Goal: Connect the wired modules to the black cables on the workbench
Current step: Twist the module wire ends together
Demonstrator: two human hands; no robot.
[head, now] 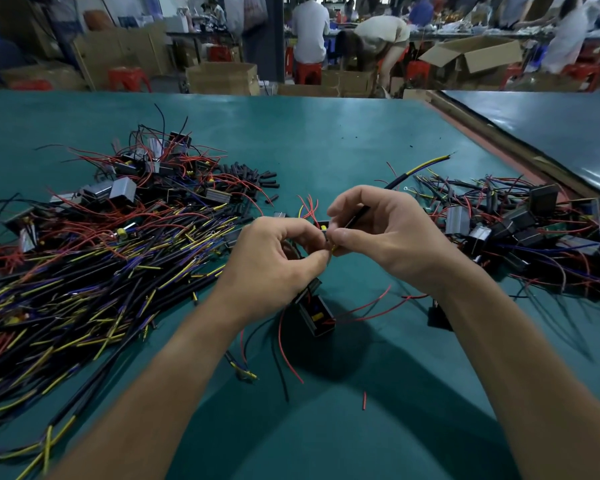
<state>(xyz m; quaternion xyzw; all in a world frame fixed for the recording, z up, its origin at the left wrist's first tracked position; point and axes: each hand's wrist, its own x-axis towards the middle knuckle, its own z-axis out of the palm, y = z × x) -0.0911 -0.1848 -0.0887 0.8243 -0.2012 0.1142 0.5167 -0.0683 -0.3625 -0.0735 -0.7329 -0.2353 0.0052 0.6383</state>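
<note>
My left hand point(274, 261) and my right hand point(385, 230) meet above the middle of the green workbench point(326, 140), fingertips pinching together at a yellow wire end. My right hand pinches a black cable point(409, 174) that runs up and right to a bare yellow-and-black tip. My left hand pinches a thin wire of a black module point(316, 313), which hangs just below the hand with red wires point(361, 310) trailing from it. The joint itself is hidden by my fingertips.
A big heap of black cables with yellow and purple ends point(84, 289) fills the left side, with loose modules point(146, 174) and black sleeve pieces point(253, 178) behind it. Another pile of wired modules point(520, 226) lies at right. People work at far tables.
</note>
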